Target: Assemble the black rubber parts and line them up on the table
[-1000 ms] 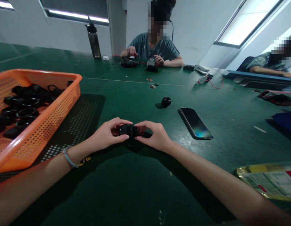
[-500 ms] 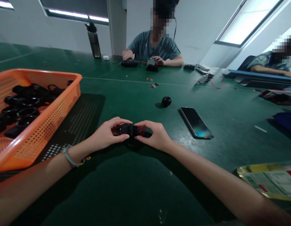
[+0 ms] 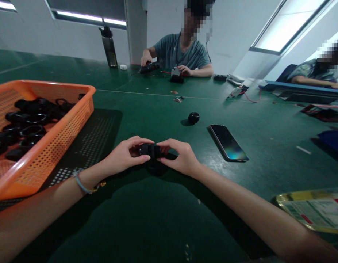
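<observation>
Between my two hands is a small black plastic part (image 3: 150, 150), held just over the green table (image 3: 147, 226). My left hand (image 3: 127, 151) grips its left end between thumb and fingers. At its right end, the thumb and fingertips of my right hand (image 3: 180, 155) are closed on it. Fingers cover both ends, so its full shape is hidden. A round black piece (image 3: 193, 117) with a hole on top rests on the table beyond my right hand.
An orange basket (image 3: 73, 124) of black parts stands at left. A phone (image 3: 228, 143) lies right of my hands, a yellow-edged package (image 3: 314, 210) nearer. Across the table a person (image 3: 171, 51) handles a black power tool (image 3: 149, 68); a bottle (image 3: 109, 47) stands nearby.
My hands and the black part stay almost still. The person opposite has raised and tilted the power tool and leaned slightly to the right.
</observation>
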Motion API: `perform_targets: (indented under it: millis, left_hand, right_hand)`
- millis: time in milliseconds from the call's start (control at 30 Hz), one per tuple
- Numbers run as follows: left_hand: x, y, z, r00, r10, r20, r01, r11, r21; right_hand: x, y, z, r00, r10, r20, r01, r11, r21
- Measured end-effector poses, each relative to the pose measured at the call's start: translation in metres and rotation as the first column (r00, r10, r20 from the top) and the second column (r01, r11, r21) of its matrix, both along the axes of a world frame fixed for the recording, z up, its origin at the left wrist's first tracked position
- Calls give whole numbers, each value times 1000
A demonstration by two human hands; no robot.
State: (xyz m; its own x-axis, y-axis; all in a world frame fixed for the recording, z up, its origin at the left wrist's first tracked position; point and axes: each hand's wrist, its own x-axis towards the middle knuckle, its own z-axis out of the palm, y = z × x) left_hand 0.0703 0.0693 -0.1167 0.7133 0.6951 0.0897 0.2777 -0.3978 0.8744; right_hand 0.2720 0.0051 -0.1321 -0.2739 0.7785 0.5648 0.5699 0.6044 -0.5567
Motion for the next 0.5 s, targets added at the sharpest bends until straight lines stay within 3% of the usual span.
perform_targets:
  millis: [367,500]
  left_hand:
    - [2,-4,5,1000,15,-7,-15,996,-87]
    - [1,-3,4,1000,7,-11,-8,999,-49]
  right_hand:
    - [0,0,0,1000,-10,-2,9,999,-40]
    - [0,0,1,1000,-1,-9,1,997,-76]
